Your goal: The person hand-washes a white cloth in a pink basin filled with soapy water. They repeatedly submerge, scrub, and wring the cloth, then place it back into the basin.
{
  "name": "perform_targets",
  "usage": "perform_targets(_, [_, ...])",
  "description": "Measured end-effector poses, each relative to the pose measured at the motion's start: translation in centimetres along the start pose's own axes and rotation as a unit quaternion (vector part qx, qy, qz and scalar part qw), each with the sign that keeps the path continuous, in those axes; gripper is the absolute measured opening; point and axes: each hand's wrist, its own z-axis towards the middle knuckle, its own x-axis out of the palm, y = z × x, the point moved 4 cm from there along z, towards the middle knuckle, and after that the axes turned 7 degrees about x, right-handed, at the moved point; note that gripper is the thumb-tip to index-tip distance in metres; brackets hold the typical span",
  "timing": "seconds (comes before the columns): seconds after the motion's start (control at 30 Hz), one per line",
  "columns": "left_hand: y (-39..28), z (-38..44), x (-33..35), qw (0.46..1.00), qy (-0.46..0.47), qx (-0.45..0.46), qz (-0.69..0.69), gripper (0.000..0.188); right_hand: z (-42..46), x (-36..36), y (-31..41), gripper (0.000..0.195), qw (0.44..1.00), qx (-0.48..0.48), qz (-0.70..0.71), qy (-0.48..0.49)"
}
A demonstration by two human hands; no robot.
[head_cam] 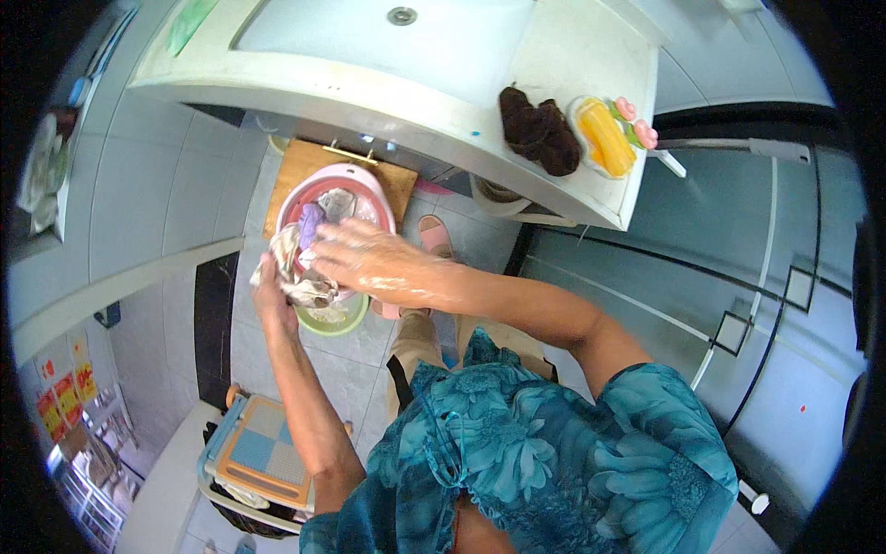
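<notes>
My left hand grips a wet, crumpled whitish patterned cloth over the near left rim of a pink basin. Wet and blurred, my right hand lies over the basin beside that cloth, palm down; whether its fingers hold any of it I cannot tell. A purple cloth and a greyish cloth lie in the basin. The basin stands on a wooden board. Partly under the cloth and my hands, a green basin sits on the floor with something pale inside.
Above the basins runs a white washbasin counter, bearing dark brown cloth and a yellow soap bar in a flower-trimmed dish. A folded orange-and-blue item stands at lower left. Glass panels are at the right. Pink slippers are on my feet.
</notes>
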Motion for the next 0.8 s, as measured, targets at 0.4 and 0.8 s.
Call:
perform_targets(0.4, [-1.0,-1.4,-0.2,0.949,0.213,0.046,-0.227,0.061,-12.7,-19.9,-15.5,0.054,0.793,0.4,-0.412,-0.202])
perform_targets(0.8, [-3.5,-3.7,0.9,0.922,0.203,0.013,-0.33,0.056,-16.0,-19.7,-18.7,0.056,0.879,0.38,-0.266,-0.112])
